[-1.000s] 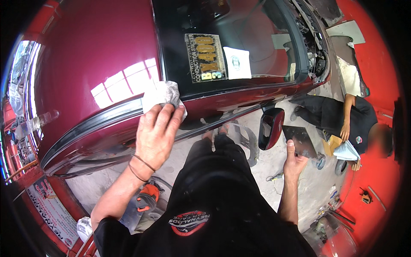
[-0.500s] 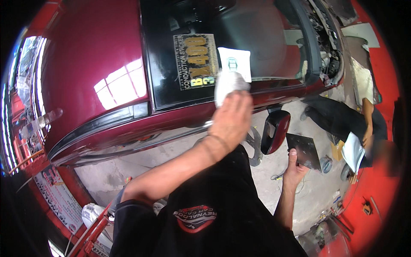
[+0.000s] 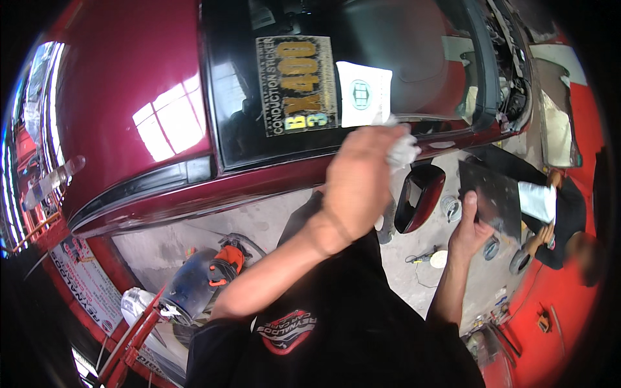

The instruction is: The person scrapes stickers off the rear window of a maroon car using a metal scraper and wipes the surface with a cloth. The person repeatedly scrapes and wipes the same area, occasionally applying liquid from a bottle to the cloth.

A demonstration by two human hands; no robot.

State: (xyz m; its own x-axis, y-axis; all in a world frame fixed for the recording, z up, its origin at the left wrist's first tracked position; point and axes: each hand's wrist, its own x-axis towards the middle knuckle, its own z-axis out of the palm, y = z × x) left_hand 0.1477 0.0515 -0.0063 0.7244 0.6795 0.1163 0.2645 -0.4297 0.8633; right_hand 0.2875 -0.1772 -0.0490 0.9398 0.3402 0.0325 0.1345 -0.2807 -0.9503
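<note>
My left hand (image 3: 362,171), slightly smeared by motion, is closed on a crumpled white cloth (image 3: 403,150), held by the lower edge of the car windscreen (image 3: 291,19). Just beyond the hand, a white square sticker (image 3: 364,97) with a round green emblem is on the glass. Left of it is a larger dark sticker (image 3: 297,84) with gold characters. Off to the right, my right hand (image 3: 469,236) grips a thin, dark rectangular panel (image 3: 491,200), thumb on its near face. The fingers behind the panel are hidden.
The dark red car body (image 3: 142,52) spans the far left. Its side mirror (image 3: 424,197) juts out between my hands. At right, another person (image 3: 563,220) handles a pale sheet (image 3: 537,202). A blue drum (image 3: 191,281) with an orange-black item stands lower left.
My left hand has moved right with the cloth, away from the gap between the stickers. The panel in my right hand has shifted right and up. My view has shifted slightly.
</note>
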